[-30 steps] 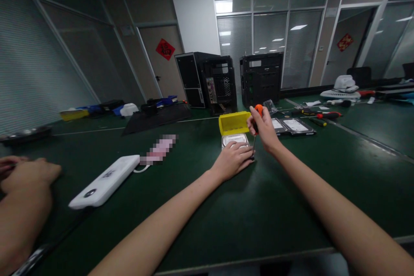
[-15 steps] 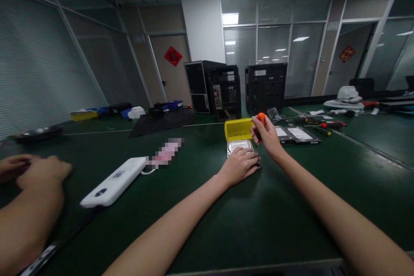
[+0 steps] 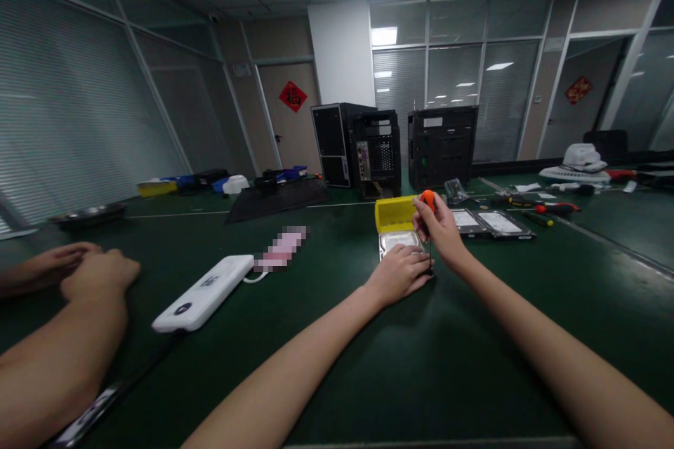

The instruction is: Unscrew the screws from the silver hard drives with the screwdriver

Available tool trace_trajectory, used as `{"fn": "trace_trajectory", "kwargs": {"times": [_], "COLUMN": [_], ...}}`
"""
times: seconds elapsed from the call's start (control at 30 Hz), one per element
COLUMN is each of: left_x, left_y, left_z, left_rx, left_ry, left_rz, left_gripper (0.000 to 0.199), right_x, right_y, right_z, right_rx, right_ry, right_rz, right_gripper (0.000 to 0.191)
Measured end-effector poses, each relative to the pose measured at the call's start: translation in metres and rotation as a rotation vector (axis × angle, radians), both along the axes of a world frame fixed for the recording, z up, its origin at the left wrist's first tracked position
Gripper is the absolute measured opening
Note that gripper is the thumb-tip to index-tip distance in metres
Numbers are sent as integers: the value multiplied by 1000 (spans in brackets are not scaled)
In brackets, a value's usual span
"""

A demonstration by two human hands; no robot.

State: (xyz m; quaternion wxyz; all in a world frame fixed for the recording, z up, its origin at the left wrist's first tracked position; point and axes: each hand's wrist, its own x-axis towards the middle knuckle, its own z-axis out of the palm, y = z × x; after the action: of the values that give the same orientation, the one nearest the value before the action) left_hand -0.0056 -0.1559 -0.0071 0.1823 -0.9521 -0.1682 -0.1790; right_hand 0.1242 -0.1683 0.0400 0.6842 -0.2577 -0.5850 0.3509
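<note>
I have my right hand (image 3: 439,226) closed round the screwdriver (image 3: 429,199), its long axis upright just beside my left hand (image 3: 400,273), whose grip I can't tell as it partly covers the hard drive (image 3: 399,240) below left, no writing legible there, while the red door sign (image 3: 293,96) reads 福.

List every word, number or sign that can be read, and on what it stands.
"福": red sign on the left door.
Too small or blurred: the other red sign, white device, black case label, and any print on nearby drives or the silver drive under the left hand.
</note>
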Motion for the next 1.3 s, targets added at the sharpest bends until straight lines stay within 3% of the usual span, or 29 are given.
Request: {"fn": "trace_trajectory", "kwargs": {"times": [0.67, 1.07, 1.3], "left_x": [-3, -3, -4], "left_y": [-6, -3, -4], "left_z": [3, -1, -3], "left_rx": [-64, -94, -142], "left_ry": [13, -19, -57], "left_rz": [24, 27, 50], "left_gripper": [32, 31, 35], "right_x": [9, 11, 16], "right_y": [7, 8, 8], "right_z": [-6, -5, -5], "right_rx": [15, -6, -54], "right_ry": [2, 48, 78], "right_rz": [-79, -30, 111], "right_gripper": [26, 29, 39]}}
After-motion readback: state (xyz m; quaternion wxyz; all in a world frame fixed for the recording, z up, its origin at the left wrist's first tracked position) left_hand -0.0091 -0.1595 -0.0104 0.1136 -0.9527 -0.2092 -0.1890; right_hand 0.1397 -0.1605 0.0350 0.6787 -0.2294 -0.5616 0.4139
